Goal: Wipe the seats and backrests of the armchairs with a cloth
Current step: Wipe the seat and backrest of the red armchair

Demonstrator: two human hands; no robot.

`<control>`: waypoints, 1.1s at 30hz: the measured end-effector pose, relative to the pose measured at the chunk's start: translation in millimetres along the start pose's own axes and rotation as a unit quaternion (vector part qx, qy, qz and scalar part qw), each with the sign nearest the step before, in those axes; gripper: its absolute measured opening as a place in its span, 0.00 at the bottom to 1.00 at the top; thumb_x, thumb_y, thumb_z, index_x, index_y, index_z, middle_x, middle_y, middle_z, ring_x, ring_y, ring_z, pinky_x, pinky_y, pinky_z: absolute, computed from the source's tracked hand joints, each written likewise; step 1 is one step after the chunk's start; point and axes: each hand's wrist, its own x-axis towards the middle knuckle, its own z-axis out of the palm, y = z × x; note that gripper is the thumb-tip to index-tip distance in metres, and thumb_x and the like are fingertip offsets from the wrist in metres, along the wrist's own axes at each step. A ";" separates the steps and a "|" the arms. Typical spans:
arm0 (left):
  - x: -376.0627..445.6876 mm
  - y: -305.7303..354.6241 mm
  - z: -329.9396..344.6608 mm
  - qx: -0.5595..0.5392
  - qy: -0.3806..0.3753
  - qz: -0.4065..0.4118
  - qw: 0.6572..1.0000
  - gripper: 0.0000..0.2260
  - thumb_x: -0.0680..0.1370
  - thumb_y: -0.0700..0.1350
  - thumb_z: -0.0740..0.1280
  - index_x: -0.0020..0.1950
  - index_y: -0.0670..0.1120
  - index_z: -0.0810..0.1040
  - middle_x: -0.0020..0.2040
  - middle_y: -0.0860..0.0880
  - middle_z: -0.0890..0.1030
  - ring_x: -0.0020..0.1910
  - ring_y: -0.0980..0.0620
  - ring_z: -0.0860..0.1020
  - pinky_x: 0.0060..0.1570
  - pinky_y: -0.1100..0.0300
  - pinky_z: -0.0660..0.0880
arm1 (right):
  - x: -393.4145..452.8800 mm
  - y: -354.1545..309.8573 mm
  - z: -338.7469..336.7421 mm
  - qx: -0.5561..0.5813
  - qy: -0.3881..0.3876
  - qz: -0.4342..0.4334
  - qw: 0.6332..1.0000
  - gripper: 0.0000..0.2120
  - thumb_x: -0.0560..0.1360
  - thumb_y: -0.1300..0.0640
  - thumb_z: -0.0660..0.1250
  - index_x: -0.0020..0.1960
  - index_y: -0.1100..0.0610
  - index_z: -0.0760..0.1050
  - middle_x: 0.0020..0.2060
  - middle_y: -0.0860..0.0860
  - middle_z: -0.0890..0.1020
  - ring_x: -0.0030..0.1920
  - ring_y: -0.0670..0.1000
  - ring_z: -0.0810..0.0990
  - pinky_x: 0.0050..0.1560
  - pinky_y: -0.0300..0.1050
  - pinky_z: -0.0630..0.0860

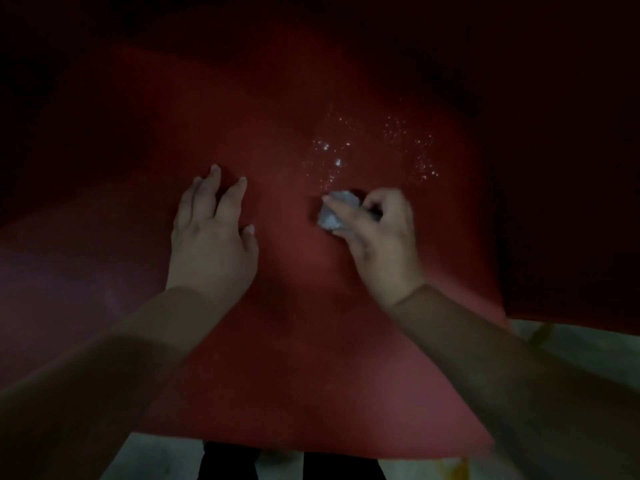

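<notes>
Both hands meet the red seat (294,306): left hand (211,237) flat, right hand (377,233) gripping cloth (332,211).

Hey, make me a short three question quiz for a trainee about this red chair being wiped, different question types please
1. True or false: the left hand holds the cloth.
2. The droplets on the seat lie: A) beyond the cloth, B) under the left hand, C) at the near edge.
3. Fill in: the right hand ____ the cloth.

Key: 1 false, the left hand rests flat on the seat; 2 A; 3 grips.
</notes>
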 end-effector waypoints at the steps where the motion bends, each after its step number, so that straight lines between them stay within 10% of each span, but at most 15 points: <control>1: 1.7 -1.0 -0.8 -0.001 0.000 0.002 1.000 0.27 0.77 0.43 0.65 0.75 0.49 0.63 0.78 0.45 0.56 0.77 0.44 0.52 0.74 0.43 0.54 | 4.1 12.0 -4.6 -0.002 0.017 0.009 1.000 0.13 0.76 0.54 0.68 0.59 0.52 0.80 0.50 0.51 0.69 0.50 0.51 0.72 0.51 0.37 0.73; 5: 19.6 -9.3 -6.9 0.005 0.010 0.011 1.000 0.27 0.77 0.45 0.65 0.75 0.50 0.63 0.78 0.46 0.55 0.77 0.44 0.52 0.73 0.45 0.54 | 58.0 33.7 -6.7 -0.045 0.080 0.092 0.992 0.09 0.78 0.50 0.64 0.57 0.47 0.77 0.46 0.39 0.68 0.46 0.36 0.69 0.48 0.25 0.68; 8: 39.7 -12.3 -11.3 0.009 -0.001 -0.007 1.000 0.30 0.76 0.51 0.66 0.77 0.53 0.59 0.79 0.47 0.51 0.77 0.44 0.49 0.74 0.46 0.52 | 68.7 -4.1 15.6 0.053 0.091 0.157 0.982 0.11 0.71 0.57 0.74 0.42 0.50 0.71 0.41 0.53 0.77 0.41 0.48 0.79 0.39 0.38 0.76; 11: 50.9 -13.7 -11.1 0.066 -0.071 0.004 0.995 0.43 0.71 0.63 0.68 0.78 0.55 0.47 0.79 0.48 0.41 0.77 0.46 0.42 0.74 0.48 0.44 | 29.7 -23.3 22.3 0.041 -0.016 -0.011 0.999 0.09 0.70 0.43 0.72 0.44 0.45 0.75 0.44 0.53 0.77 0.46 0.54 0.79 0.42 0.51 0.77; 17: 51.0 -15.8 -8.7 0.107 -0.112 0.015 0.988 0.52 0.66 0.68 0.70 0.77 0.59 0.37 0.77 0.49 0.33 0.77 0.47 0.36 0.72 0.50 0.38 | 73.2 18.6 -2.7 -0.067 0.039 0.014 0.997 0.07 0.76 0.47 0.66 0.52 0.47 0.75 0.45 0.42 0.73 0.44 0.34 0.73 0.49 0.24 0.68; 21: 52.0 -12.1 -8.0 0.107 -0.103 0.012 0.989 0.51 0.66 0.67 0.71 0.77 0.60 0.39 0.78 0.49 0.35 0.77 0.47 0.38 0.73 0.50 0.40 | 118.6 -2.4 17.9 0.047 0.114 0.128 0.984 0.13 0.71 0.57 0.74 0.42 0.56 0.69 0.47 0.59 0.75 0.44 0.53 0.79 0.46 0.46 0.79; 27: 55.3 -16.6 -13.1 0.084 -0.130 0.024 0.988 0.52 0.66 0.66 0.71 0.77 0.61 0.39 0.78 0.49 0.35 0.77 0.48 0.38 0.73 0.52 0.40 | 57.2 -1.3 4.9 -0.009 -0.115 -0.110 0.987 0.14 0.76 0.48 0.61 0.56 0.52 0.80 0.47 0.54 0.73 0.48 0.57 0.75 0.49 0.50 0.76; 33: 65.6 -25.3 -22.4 0.061 -0.218 0.036 0.973 0.55 0.66 0.59 0.76 0.76 0.63 0.36 0.77 0.52 0.31 0.76 0.51 0.35 0.75 0.50 0.42 | 142.1 12.2 15.2 -0.100 0.066 0.055 0.991 0.10 0.73 0.56 0.71 0.54 0.50 0.79 0.49 0.52 0.69 0.52 0.55 0.74 0.56 0.51 0.76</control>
